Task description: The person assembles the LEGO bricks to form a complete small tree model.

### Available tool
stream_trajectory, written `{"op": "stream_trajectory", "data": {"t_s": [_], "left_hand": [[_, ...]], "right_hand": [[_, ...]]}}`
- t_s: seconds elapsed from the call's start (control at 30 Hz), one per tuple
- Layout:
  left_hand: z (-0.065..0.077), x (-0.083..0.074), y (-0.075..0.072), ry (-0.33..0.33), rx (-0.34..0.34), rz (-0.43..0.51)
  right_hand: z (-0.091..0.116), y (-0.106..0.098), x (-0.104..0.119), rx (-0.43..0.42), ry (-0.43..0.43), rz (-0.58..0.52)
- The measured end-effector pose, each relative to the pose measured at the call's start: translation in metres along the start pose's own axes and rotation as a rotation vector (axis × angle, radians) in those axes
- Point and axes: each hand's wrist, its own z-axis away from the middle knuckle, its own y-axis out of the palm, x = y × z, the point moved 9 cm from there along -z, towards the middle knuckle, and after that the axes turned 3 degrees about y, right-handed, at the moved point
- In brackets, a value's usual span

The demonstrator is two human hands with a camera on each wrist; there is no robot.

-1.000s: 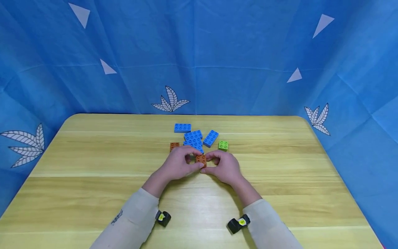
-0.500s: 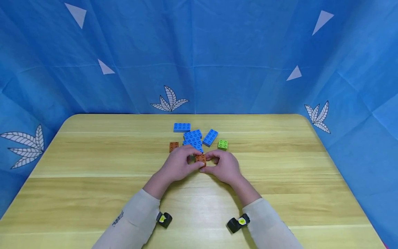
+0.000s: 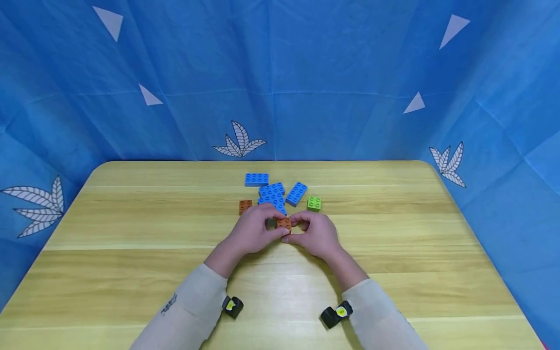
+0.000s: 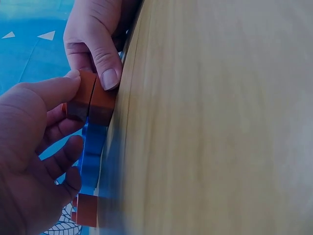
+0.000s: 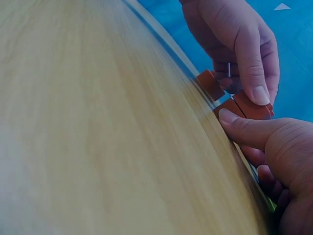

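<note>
The left hand [image 3: 253, 230] grasps a brown two-by-two toy brick, the upper brick [image 4: 79, 102], pinched between thumb and fingertips. Facing it, the right hand [image 3: 318, 235] grasps a second brown piece, the lower brick [image 4: 102, 104], by its sides. The pair lies between both hands' fingertips, one above the other, with a thin seam showing; whether the studs are fully engaged I cannot tell.

Just past the left hand's knuckles is a spare brown brick [image 3: 245, 205]. Ahead of its fingertips lies a cluster of blue bricks [image 3: 271, 195], with a blue two-by-four brick [image 3: 256, 180] farther out. Beyond the right hand's fingers a lime-green two-by-two brick [image 3: 314, 203] sits on the surface [image 3: 393, 243].

The held bricks look like hard plastic: probably light, stiff, not fragile, slightly slick. Opposite flat side walls should give the surest hold, leaving the studs free.
</note>
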Motion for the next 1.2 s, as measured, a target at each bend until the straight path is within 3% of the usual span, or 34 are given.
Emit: {"op": "stream_trajectory", "data": {"t_s": [0.23,0.4,0.57,0.7,0.83,1.03,1.2], "left_hand": [[0.0,0.005,0.001,-0.018,-0.011,0.031],[0.004,0.012,0.001,-0.045,-0.015,0.117],[0.009,0.019,-0.015,-0.062,-0.08,0.206],[0.01,0.029,-0.037,-0.068,-0.184,0.197],[0.014,0.047,-0.051,-0.119,-0.238,0.165],[0.017,0.066,-0.059,-0.208,-0.237,0.127],[0.017,0.078,-0.058,-0.253,-0.2,0.106]], "right_hand": [[0.001,0.0,0.0,-0.007,-0.001,-0.014],[0.002,0.001,-0.001,-0.003,0.016,-0.003],[0.003,0.001,-0.002,-0.002,0.021,-0.006],[0.002,-0.001,-0.004,-0.011,0.014,-0.057],[0.003,-0.003,-0.002,-0.018,-0.02,-0.175],[0.004,-0.001,0.005,-0.018,-0.049,-0.312],[0.003,0.002,0.001,-0.003,-0.046,-0.318]]}}
